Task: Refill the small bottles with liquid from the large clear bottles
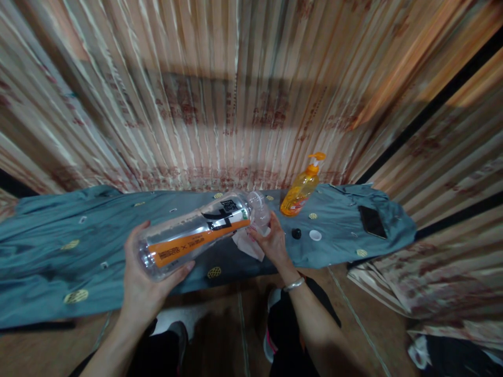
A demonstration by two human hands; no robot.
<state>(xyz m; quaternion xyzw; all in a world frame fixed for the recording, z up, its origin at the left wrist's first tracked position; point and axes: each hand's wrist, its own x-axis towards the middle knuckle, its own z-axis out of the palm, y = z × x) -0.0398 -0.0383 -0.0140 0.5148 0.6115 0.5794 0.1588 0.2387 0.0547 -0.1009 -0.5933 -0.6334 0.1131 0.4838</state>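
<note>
"What surrounds the work?"

"Take the amber, see-through pump bottle with an orange head (pixel 301 196) as the landmark. It stands on a bench draped in teal cloth with yellow prints (pixel 39 251). A pleated beige curtain with reddish-brown prints (pixel 236 104) hangs behind it. On its near side lie a small black cap (pixel 296 233) and a round white lid (pixel 315 235); off to its right is a flat black phone (pixel 372 221)."

"And the thing being handled?"

"A large clear plastic bottle with an orange-banded label (pixel 196 230), left of the pump bottle, tilted with its neck towards it. The left grip (pixel 143 293) is spread wide around the base and has hold of it. The right grip (pixel 275 243), nearer the pump bottle, is closed around a small clear plastic container (pixel 258 207) at the large bottle's neck. Whether the two rims touch, I cannot tell."

"Anything in the way?"

"The right grip hides part of the small container and of a crumpled whitish sheet (pixel 251 250), left of the pump bottle."

"Any writing?"

"Big black characters on silver, smaller ones either side of an '×' on the orange; the pump bottle's reddish label is too blurred to read."
</note>
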